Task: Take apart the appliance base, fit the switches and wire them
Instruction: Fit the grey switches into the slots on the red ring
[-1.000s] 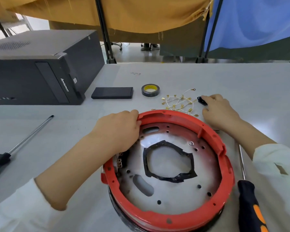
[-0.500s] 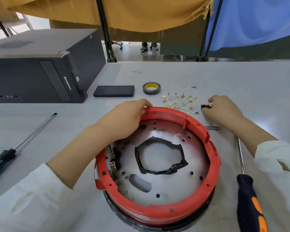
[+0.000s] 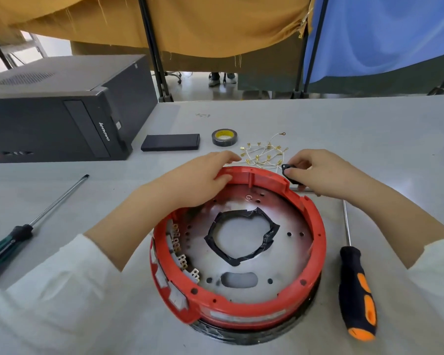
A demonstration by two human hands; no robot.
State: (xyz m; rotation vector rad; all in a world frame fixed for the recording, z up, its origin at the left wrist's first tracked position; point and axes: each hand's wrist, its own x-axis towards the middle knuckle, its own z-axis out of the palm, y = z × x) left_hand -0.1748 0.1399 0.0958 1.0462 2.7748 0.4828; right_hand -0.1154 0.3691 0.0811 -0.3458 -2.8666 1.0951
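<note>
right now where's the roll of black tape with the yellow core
The roll of black tape with the yellow core lies flat on the grey table, far centre, between the flat black box and the brass-tipped wires.

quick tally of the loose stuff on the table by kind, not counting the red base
screwdrivers: 2
tape roll: 1
black flat box: 1
computer case: 1
wire bundle: 1
small black part in right hand: 1
total: 7

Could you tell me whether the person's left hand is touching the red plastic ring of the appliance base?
Touching. The head view shows the left hand resting on the far edge of the red plastic ring, with the thumb pressed against its inner wall and no gap visible.
</note>
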